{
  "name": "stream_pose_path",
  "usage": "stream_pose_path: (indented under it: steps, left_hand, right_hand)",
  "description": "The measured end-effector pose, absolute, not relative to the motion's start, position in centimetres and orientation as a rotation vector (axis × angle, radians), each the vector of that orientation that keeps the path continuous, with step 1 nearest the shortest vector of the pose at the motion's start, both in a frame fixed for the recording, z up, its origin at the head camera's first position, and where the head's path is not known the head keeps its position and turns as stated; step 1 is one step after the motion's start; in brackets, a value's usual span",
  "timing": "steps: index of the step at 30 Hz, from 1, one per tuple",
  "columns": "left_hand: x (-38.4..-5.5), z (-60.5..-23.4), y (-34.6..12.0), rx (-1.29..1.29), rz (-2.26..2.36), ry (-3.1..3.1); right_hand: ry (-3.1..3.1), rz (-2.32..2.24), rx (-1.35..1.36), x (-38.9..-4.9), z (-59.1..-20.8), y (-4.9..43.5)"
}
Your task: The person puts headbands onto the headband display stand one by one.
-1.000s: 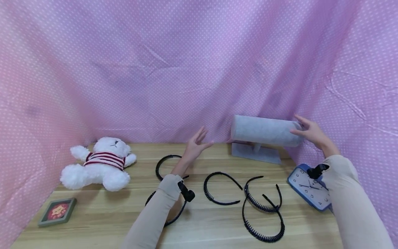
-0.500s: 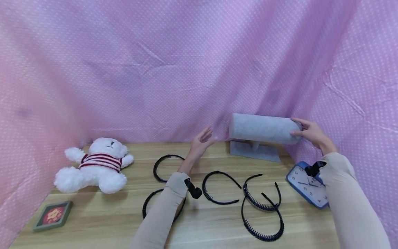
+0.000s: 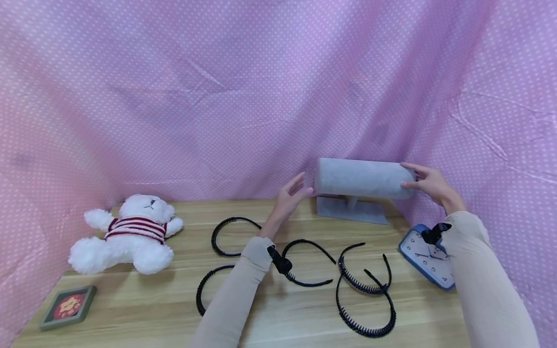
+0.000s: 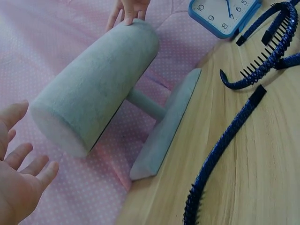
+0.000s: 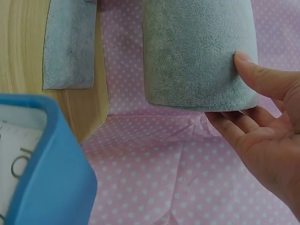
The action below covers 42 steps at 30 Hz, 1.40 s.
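Note:
A grey velvety display stand (image 3: 363,179), a thick horizontal roll on a short post and flat base, stands at the table's back right. My right hand (image 3: 435,186) grips the roll's right end. In the right wrist view its thumb (image 5: 262,77) presses the fabric, with the other fingers under the end, partly hidden. My left hand (image 3: 289,198) is spread near the roll's left end. In the left wrist view, a gap shows between the left fingers (image 4: 35,164) and the roll (image 4: 98,84). Several black toothed headbands (image 3: 367,331) lie in front of the stand.
A blue-rimmed clock (image 3: 428,258) lies below the right forearm. At left are a white teddy bear (image 3: 135,232) in a striped top and a small green-framed picture (image 3: 68,307). Pink dotted cloth (image 3: 261,96) hangs behind the wooden table (image 3: 143,309).
My left hand has moved right, towards the stand's left end. My right hand has settled its fingers onto the roll's right end. The whole view has drifted slightly.

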<state>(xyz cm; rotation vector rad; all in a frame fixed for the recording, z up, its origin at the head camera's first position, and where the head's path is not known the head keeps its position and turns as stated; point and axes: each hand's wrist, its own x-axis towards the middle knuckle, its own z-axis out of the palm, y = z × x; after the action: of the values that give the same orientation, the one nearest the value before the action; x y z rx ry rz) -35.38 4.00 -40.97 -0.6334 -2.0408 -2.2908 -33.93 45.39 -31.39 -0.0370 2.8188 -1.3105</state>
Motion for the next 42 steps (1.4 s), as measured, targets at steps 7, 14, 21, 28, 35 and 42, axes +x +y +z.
stream_pose_path:
  steps: [7,14,21,28,35,42]
  left_hand:
    - [-35.1,-40.5,4.2,-0.646,-2.288,-2.013]
    - [-35.0,-40.3,3.8,-0.648,-2.303,-2.006]
    - [-35.3,-40.7,2.1,-0.617,-2.306,-1.978]
    - [-35.2,-40.5,-0.5,-0.625,-2.239,-2.008]
    - [-35.3,-39.7,-2.8,-0.604,-2.187,-2.035]
    - [-35.1,-39.2,-5.2,-0.586,-2.108,-2.081]
  right_hand:
    - [2.812,-1.305,-0.060,-34.2,-31.7,44.4]
    - [2.846,-1.292,-0.129,-34.3,-32.2,42.8]
    - [2.813,-1.351,-0.231,-34.2,-32.7,41.1]
    - [2.779,-1.417,-0.310,-33.9,-33.0,39.0]
    - [2.742,-1.450,-0.337,-33.9,-32.7,36.9]
    - [2.696,-1.494,-0.366,-34.1,-32.8,34.5]
